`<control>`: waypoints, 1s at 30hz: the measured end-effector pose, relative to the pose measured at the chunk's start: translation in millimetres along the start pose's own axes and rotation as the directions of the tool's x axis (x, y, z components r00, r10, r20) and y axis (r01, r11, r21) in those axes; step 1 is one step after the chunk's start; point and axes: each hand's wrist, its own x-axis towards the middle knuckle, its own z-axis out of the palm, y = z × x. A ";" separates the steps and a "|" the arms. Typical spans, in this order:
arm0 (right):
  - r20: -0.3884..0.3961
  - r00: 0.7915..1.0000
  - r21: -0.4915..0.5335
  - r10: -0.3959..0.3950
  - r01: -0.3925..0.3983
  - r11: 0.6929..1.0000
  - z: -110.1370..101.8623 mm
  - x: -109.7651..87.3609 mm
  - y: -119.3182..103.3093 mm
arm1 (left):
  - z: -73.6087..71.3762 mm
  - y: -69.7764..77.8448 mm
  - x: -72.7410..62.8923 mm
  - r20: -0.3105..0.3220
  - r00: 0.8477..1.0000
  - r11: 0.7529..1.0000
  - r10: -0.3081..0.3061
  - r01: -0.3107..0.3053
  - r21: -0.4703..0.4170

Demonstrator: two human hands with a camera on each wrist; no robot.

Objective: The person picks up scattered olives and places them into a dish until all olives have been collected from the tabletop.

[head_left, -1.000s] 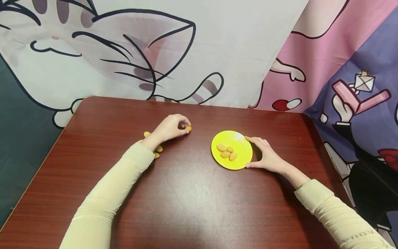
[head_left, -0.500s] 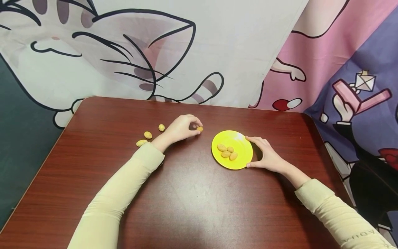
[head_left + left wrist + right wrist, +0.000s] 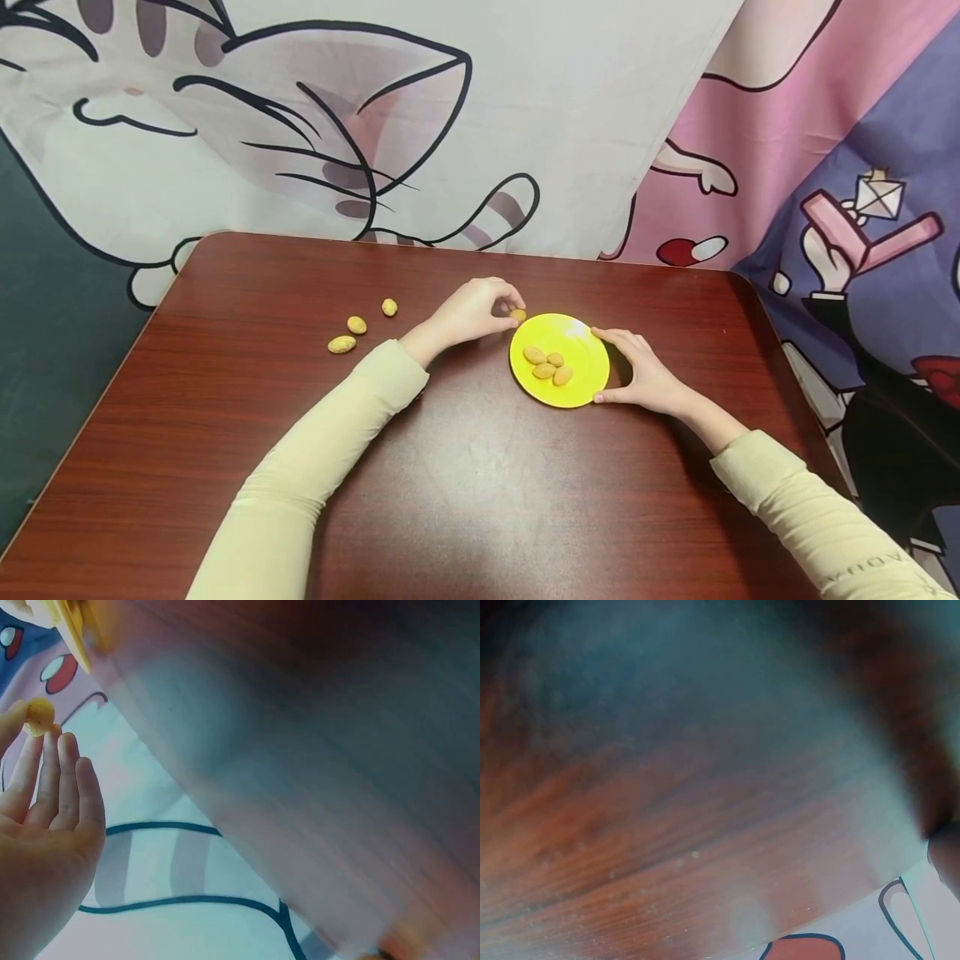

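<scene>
My left hand pinches a small yellow-brown oval piece, nut-like, between thumb and fingertips. It is at the upper left rim of a round yellow plate, overlapping it in the head view. In the left wrist view the pinched piece shows between thumb and forefinger, the other fingers extended. Several similar oval pieces lie on the plate. My right hand holds the plate's right edge, thumb below and fingers above along the rim. The right wrist view shows mostly blurred table.
Three more oval pieces, one of them a yellow one, lie on the brown wooden table to the left. Behind the table's far edge hangs a printed cartoon cloth.
My left hand has moved right with the pinched piece, from the left of the table to the plate's rim. The loose pieces behind it have come into view. Right hand and plate stay put.
</scene>
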 end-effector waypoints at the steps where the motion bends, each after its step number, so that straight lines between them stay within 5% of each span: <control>1: 0.000 1.000 0.000 0.000 0.000 1.000 0.0 0.0 0.1 | 1.8 1.7 1.5 0.006 1.000 1.000 0.003 -0.003 0.000; 19: 0.006 1.000 -0.001 0.007 -0.007 1.000 0.3 0.4 1.0 | 28.0 26.0 18.1 0.104 0.994 0.998 0.038 -0.043 0.044; 30: 0.001 1.000 -0.003 0.004 -0.004 1.000 0.6 -0.1 0.3 | 37.5 27.7 22.1 0.163 0.986 0.996 0.029 -0.043 0.083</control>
